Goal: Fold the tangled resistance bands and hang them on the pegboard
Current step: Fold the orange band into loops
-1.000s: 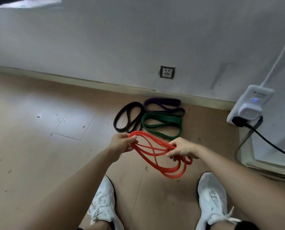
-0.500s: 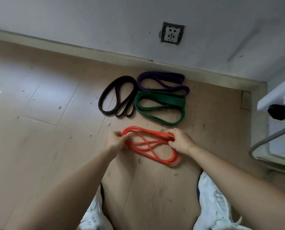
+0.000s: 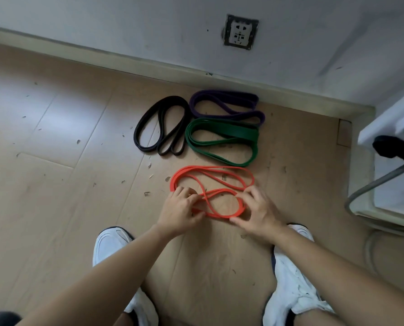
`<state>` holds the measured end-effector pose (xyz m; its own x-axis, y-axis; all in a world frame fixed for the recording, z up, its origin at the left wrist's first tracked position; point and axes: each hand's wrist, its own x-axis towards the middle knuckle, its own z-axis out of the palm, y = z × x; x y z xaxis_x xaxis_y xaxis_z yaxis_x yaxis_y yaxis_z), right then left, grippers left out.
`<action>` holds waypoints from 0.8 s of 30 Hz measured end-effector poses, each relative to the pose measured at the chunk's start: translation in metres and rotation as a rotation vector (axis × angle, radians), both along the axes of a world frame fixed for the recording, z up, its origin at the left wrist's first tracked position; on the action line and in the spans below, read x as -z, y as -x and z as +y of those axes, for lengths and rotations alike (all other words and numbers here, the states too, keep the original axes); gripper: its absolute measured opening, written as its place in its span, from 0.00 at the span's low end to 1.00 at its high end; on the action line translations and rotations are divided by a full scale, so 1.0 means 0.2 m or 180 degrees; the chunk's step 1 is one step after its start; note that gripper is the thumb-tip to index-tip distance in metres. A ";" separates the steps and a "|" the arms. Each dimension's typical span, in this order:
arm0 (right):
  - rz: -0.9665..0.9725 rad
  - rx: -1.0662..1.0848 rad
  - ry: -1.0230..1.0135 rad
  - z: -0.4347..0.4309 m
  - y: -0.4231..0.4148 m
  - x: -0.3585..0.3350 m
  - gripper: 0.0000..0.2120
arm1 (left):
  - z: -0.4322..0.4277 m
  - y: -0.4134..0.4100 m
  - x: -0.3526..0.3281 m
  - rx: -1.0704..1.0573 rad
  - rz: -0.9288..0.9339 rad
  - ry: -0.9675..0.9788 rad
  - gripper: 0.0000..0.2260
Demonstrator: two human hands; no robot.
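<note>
The orange band (image 3: 173,181), a thin flat rubber loop, is lying on the wood-grain floor (image 3: 55,137) in overlapping, crossing coils. The left hand (image 3: 179,212) is curling its fingers over the crossed strands at the left end, gripping them. The right hand (image 3: 259,212), fingers arched and half spread, is pinching the smaller loop's right end between thumb and fingertips. Beyond, the wider black band (image 3: 137,135), purple band (image 3: 219,96) and green band (image 3: 231,135) are lying folded into flat ovals.
</note>
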<state>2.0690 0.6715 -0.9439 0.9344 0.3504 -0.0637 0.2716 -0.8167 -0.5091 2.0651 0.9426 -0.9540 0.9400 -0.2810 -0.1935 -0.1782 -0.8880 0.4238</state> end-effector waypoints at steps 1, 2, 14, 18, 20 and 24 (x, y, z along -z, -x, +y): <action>0.0061 -0.0379 0.0264 -0.01 0.02 0.01 0.29 | -0.01 0.01 0.00 0.0069 0.0074 -0.0107 0.26; 0.0082 -0.0645 0.0462 -0.02 0.04 0.04 0.27 | -0.01 0.02 0.01 0.0134 0.0127 -0.0189 0.31; -0.0928 0.0070 0.0737 -0.18 -0.14 0.05 0.12 | 0.04 0.00 0.11 0.0858 -0.0128 -0.0208 0.15; -0.1037 0.0434 0.0529 -0.13 -0.15 0.05 0.09 | 0.07 0.00 0.09 0.1080 -0.0113 -0.0275 0.15; -0.0988 0.0527 0.0436 -0.08 -0.16 0.04 0.07 | 0.07 0.01 0.06 0.1154 -0.0101 -0.0308 0.15; -0.0308 0.0421 0.0430 0.07 -0.19 0.04 0.10 | 0.07 0.01 0.05 0.1036 -0.0069 -0.0363 0.14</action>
<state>2.1073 0.6859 -0.9511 0.9757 0.2187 -0.0096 0.1998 -0.9076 -0.3692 2.0634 0.9559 -0.9635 0.8088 -0.5445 -0.2220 -0.4678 -0.8246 0.3181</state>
